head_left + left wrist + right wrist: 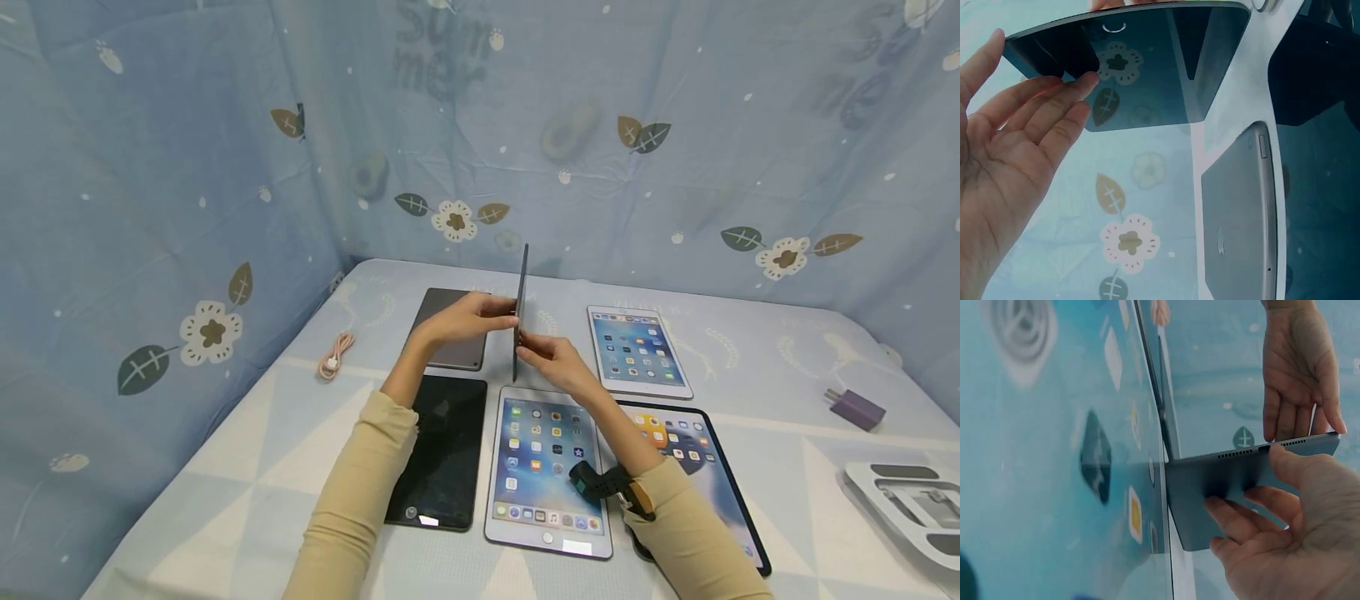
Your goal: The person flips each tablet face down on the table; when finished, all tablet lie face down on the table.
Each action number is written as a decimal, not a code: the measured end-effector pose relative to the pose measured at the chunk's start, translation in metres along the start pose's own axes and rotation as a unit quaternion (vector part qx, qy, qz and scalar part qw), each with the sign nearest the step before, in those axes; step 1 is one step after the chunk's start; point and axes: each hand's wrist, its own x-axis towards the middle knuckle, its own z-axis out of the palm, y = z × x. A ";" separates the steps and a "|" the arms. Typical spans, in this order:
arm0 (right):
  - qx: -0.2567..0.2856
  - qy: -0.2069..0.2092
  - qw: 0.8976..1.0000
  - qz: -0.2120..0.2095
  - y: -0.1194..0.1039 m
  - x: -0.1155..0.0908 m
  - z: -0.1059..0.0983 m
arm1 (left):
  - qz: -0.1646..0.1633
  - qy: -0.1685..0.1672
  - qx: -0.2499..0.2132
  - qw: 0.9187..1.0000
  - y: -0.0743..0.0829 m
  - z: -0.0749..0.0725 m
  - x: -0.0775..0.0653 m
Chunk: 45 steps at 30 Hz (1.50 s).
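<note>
A dark grey tablet (521, 312) is upright, seen almost edge-on in the head view. My left hand (474, 317) holds it from the left; in the left wrist view its fingertips lie on the glossy black screen (1147, 69) and the thumb is at the corner. From the other side my right hand (553, 360) grips the tablet, thumb on the edge by the speaker holes and fingers against the grey back (1200, 515). Another grey tablet (461, 354) lies face down behind my left hand. Below my forearms lie a black-screened tablet (450, 450) and a lit white tablet (547, 467).
A smaller lit tablet (637, 352) lies at the back right, and a black-rimmed lit one (723, 479) is partly under my right sleeve. A coiled pink cable (335, 357) is at the left. To the right are a purple charger plug (857, 409) and a white stand (903, 504).
</note>
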 end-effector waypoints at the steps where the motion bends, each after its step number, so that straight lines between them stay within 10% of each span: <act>1: -0.003 0.000 1.000 0.002 0.000 0.000 0.001 | 0.003 0.005 -0.007 1.000 0.001 -0.001 -0.001; 19: -0.034 -0.043 0.998 0.040 -0.002 -0.002 0.015 | 0.048 0.005 -0.074 0.996 -0.006 -0.013 -0.011; 45: -0.122 -0.031 0.990 0.064 -0.009 -0.006 0.019 | 0.017 0.012 -0.093 0.995 -0.023 -0.029 -0.026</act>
